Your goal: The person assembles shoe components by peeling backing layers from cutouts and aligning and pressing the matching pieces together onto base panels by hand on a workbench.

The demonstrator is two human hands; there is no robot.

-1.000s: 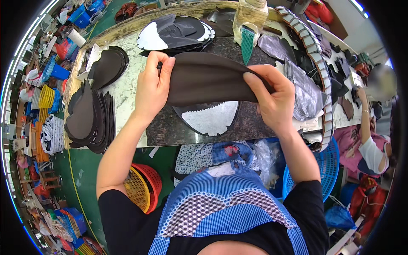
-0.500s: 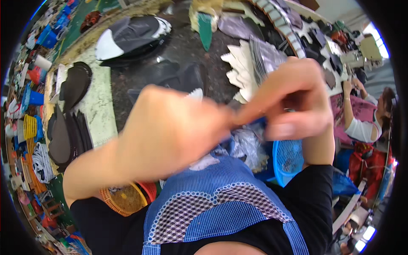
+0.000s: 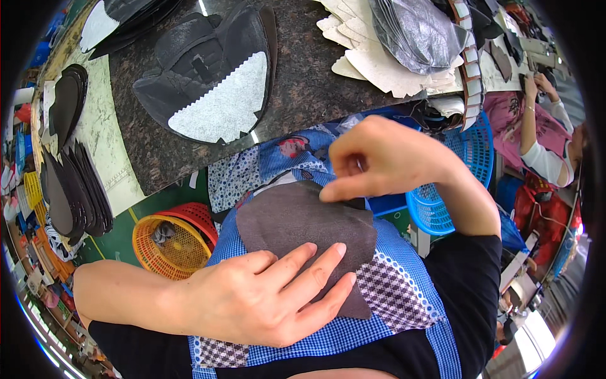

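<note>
A dark brown, flat shaped piece of material (image 3: 297, 211) lies across the blue checked apron on my lap. My left hand (image 3: 271, 297) rests flat on its near part, with the fingers stretched and slightly spread. Over the far edge of the piece is my right hand (image 3: 379, 161), its fingers curled in and the thumb tip against or just above the material. What the curled fingers hold, if anything, is hidden. On the table ahead sits a stack of black shoe-upper pieces (image 3: 196, 47), with a white zigzag-edged patch (image 3: 224, 104) on its near side.
Dark sole-shaped pieces (image 3: 72, 189) are stacked at the table's left. Cream zigzag-edged pieces (image 3: 379, 66) and grey pieces (image 3: 420, 31) lie at the far right. An orange basket (image 3: 170, 246) stands lower left, a blue basket (image 3: 470, 148) right. A person (image 3: 546, 139) sits beyond it.
My hands have come apart and down from in front of the table. The left now lies flat on the brown piece on my lap. The view has shifted closer to the table's near edge.
</note>
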